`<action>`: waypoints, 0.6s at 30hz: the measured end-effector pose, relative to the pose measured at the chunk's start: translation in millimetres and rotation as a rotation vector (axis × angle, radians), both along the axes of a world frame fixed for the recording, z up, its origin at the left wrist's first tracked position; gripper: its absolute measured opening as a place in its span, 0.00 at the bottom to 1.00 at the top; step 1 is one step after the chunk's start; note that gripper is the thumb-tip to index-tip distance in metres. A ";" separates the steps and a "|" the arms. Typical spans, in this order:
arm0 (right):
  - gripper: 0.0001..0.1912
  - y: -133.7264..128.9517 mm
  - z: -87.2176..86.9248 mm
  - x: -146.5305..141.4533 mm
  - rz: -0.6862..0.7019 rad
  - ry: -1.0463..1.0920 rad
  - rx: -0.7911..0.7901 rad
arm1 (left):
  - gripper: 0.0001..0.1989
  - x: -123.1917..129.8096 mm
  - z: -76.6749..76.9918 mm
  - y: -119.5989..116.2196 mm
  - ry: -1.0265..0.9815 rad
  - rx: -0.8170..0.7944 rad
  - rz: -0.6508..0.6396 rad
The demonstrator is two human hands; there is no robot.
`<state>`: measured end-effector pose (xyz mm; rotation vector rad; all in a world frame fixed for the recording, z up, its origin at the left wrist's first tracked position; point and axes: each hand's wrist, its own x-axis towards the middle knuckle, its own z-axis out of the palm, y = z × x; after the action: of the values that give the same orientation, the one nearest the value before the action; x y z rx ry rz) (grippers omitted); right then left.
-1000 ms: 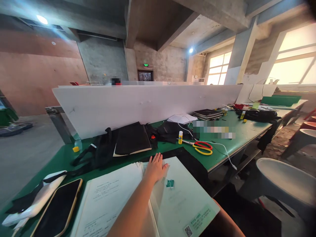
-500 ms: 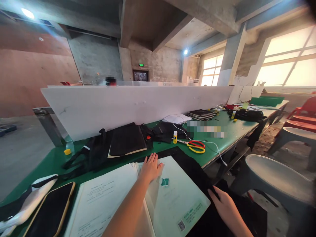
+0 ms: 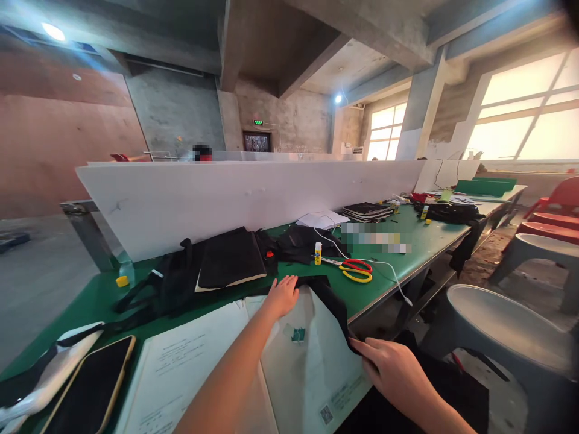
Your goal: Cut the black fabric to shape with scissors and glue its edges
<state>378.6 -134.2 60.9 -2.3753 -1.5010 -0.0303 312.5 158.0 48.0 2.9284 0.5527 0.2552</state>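
An open book or booklet (image 3: 181,374) lies on the green table, its right-hand cover (image 3: 316,367) pale green with a printed code near the bottom. Black cloth (image 3: 332,301) borders that cover along its top and right edges. My left hand (image 3: 284,295) rests at the cover's top edge, fingers together on the cloth. At the right edge, my right hand (image 3: 391,361) pinches the black cloth, folded up against the cover. Beyond them are a yellow glue stick (image 3: 318,254) and red-and-yellow scissors (image 3: 357,270).
A phone (image 3: 88,386) lies at the left front. Behind the booklet is a black-covered book (image 3: 233,259). A white cable (image 3: 398,280) reaches the table edge. A white partition (image 3: 226,193) runs along the back; grey stools (image 3: 502,319) stand at the right.
My right hand has moved left and slightly up with the black cloth, which now folds in over the cover's edge. My left hand has shifted slightly right along the top edge.
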 end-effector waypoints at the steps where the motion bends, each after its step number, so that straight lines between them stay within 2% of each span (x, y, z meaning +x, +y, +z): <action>1: 0.20 1.3 2.3 3.1 -0.005 0.030 0.004 | 0.24 6.0 2.7 -0.1 0.003 -0.011 -0.017; 3: 0.17 4.8 3.2 11.7 -0.002 0.160 0.053 | 0.24 16.0 4.3 -2.8 0.009 -0.030 -0.055; 6: 0.17 14.4 -5.5 28.3 -0.007 0.430 0.148 | 0.24 23.6 -1.9 -11.6 0.010 -0.037 -0.080; 10: 0.26 35.5 -18.1 49.2 -0.158 0.779 0.272 | 0.24 23.7 -12.7 -21.7 -0.031 -0.019 -0.062; 13: 0.26 49.6 -15.6 61.3 -0.258 0.961 0.327 | 0.23 21.8 -15.7 -23.2 -0.070 -0.005 -0.052; 16: 0.22 53.0 -9.9 74.5 -0.326 0.971 0.293 | 0.23 20.0 -17.0 -21.0 -0.084 -0.010 -0.054; 18: 0.20 48.7 -11.2 83.6 -0.353 0.787 0.223 | 0.23 19.3 -17.5 -18.8 -0.086 -0.018 -0.056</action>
<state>462.1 -85.5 49.7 -2.0606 -0.6692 0.5540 331.8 139.2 30.4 2.8940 0.4581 0.3646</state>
